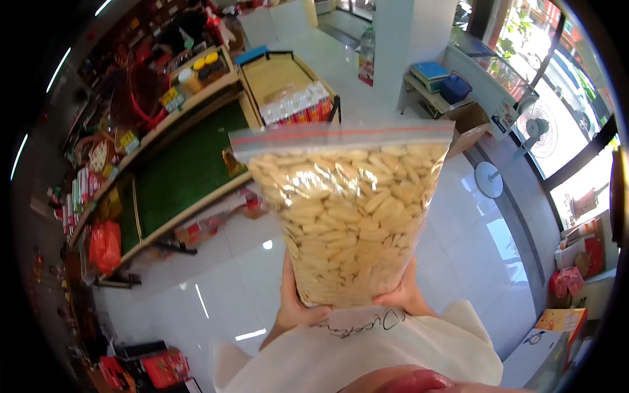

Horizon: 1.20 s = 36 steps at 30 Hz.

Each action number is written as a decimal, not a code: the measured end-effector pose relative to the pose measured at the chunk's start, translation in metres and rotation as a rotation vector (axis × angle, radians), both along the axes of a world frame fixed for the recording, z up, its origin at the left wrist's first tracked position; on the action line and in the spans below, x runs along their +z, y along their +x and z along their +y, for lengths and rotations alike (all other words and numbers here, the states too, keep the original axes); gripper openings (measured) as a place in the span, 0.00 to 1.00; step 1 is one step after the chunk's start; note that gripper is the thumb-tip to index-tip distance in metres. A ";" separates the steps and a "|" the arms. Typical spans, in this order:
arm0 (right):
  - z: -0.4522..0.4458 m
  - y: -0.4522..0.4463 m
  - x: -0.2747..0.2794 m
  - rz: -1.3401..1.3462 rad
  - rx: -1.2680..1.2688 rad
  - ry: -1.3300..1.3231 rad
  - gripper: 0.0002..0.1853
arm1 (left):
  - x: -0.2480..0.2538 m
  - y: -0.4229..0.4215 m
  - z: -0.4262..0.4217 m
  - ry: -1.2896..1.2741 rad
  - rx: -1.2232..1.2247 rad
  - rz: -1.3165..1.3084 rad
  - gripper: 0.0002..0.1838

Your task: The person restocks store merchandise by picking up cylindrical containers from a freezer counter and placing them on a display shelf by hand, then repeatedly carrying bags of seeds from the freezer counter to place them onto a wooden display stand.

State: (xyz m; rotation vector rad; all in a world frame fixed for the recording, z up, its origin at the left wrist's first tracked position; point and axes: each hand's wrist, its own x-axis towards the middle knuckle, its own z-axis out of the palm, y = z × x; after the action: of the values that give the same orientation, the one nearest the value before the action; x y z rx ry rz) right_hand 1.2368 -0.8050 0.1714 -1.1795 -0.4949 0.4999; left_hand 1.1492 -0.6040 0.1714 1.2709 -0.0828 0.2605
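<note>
A clear zip-top bag [347, 216] full of pale, elongated seeds or nuts is held upright close in front of my chest. Its red seal strip runs along the top edge and looks closed. My left hand [295, 298] grips the lower left corner, thumb across the front. At the lower right corner, my right hand [403, 293] clasps the bag the same way. The fingers behind the bag are hidden.
Ahead on the left stands a wooden display stand with a green surface [190, 157]. Behind it, a tan-topped table [278, 75] bears red-and-clear packages [298, 108]. To the right are a fan [536, 128], a cardboard box [466, 124] and a small table with a blue basket [455, 87].
</note>
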 end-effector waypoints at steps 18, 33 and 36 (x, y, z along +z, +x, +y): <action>0.123 0.306 -0.030 -0.093 -0.125 0.182 0.57 | 0.004 0.321 0.119 0.123 -0.130 -0.116 0.59; 0.232 0.493 -0.049 0.058 -0.173 0.074 0.52 | -0.026 0.503 0.212 0.093 -0.003 0.047 0.56; 0.268 0.540 -0.041 0.084 -0.158 0.020 0.50 | -0.020 0.548 0.245 0.099 0.021 0.058 0.55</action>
State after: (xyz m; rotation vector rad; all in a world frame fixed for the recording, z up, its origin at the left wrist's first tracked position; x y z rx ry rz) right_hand 1.7769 -0.5372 0.1307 -1.1628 -0.3309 0.4062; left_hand 1.6973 -0.3589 0.1515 1.3776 -0.0335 0.2400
